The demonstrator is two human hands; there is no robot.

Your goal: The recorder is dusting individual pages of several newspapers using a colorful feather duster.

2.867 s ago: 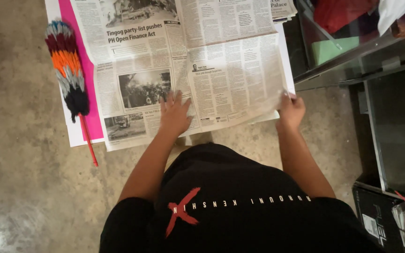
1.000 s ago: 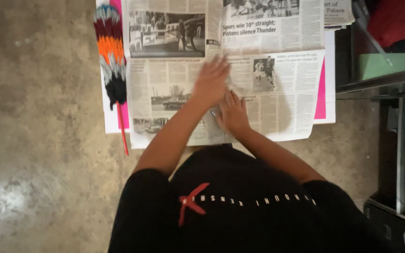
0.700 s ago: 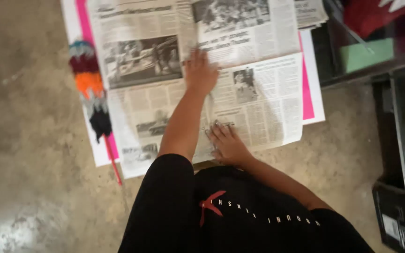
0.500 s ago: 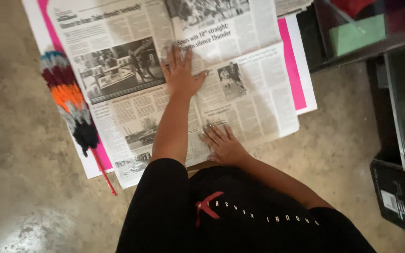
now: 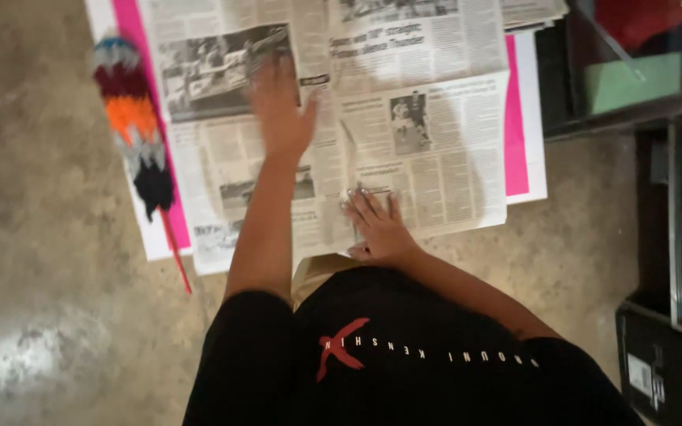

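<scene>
An opened newspaper (image 5: 428,134) lies spread over a pink and white sheet (image 5: 518,142) on the concrete floor. My left hand (image 5: 282,106) is stretched forward, flat with fingers apart, pressing the left page beside a large photo. Close to my body, my right hand (image 5: 376,225) rests flat on the near edge of the paper by its centre fold. Neither hand holds anything.
A multicoloured feather duster (image 5: 137,134) with a red handle lies along the left edge of the sheet. A dark shelf unit (image 5: 633,87) with a green box stands at the right. A black box (image 5: 657,363) sits at the lower right.
The newspaper was turned to another page and laid flat. My left hand slid forward and leftward over the left page while my right hand stayed pressed near the fold.
</scene>
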